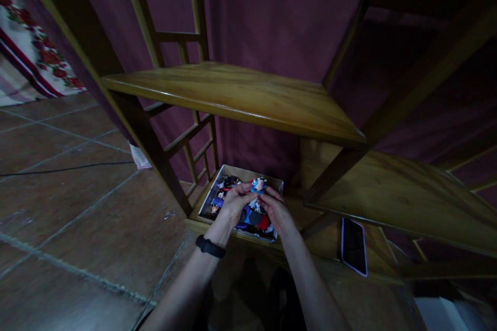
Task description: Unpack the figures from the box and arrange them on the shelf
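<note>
A small toy figurine (258,185), blue, white and red, is held between the fingertips of both my hands. My left hand (236,202) grips it from the left, with a black band (210,246) on that wrist. From the right, my right hand (275,206) pinches the same figurine. Directly beneath them sits a shallow box (209,199) with white outer sides, holding several small figures in blue, red, black and white. My hands and forearms hide part of its contents.
The box stands on the low board of a wooden shelf unit, under a higher shelf (233,90). A phone (353,246) lies on the low board at right. Lattice side panels (190,147) and a purple curtain (264,20) are behind. Tiled floor (77,207) extends left, crossed by a cable (77,168).
</note>
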`<state>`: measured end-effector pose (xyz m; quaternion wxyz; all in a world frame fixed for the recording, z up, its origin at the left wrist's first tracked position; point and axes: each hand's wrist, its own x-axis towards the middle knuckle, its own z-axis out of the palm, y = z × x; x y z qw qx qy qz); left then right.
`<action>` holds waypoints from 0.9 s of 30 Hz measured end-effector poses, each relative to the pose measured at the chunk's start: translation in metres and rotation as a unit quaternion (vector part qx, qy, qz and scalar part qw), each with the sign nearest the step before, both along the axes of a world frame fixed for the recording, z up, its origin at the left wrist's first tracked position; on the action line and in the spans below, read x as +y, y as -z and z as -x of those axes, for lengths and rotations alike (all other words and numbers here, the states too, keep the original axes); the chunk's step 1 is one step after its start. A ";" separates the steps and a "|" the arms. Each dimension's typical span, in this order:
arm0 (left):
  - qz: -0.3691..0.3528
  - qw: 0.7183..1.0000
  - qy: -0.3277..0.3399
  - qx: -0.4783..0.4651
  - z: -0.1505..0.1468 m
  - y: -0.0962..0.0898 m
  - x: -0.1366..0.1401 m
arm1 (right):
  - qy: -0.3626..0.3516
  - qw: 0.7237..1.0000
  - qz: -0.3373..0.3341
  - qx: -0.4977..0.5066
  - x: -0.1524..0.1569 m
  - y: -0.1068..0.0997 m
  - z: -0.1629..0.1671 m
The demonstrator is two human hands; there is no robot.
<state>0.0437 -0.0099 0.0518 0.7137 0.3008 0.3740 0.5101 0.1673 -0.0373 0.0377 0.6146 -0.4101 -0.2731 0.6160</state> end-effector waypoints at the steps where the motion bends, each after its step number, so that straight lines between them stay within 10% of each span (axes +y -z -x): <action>1: 0.010 1.000 0.003 -0.007 0.001 0.000 0.000 | 0.001 1.000 -0.001 0.001 0.000 0.000 0.000; 27: 0.109 0.987 0.045 -0.108 0.005 -0.005 0.002 | 0.066 0.987 -0.054 -0.138 0.000 0.000 0.000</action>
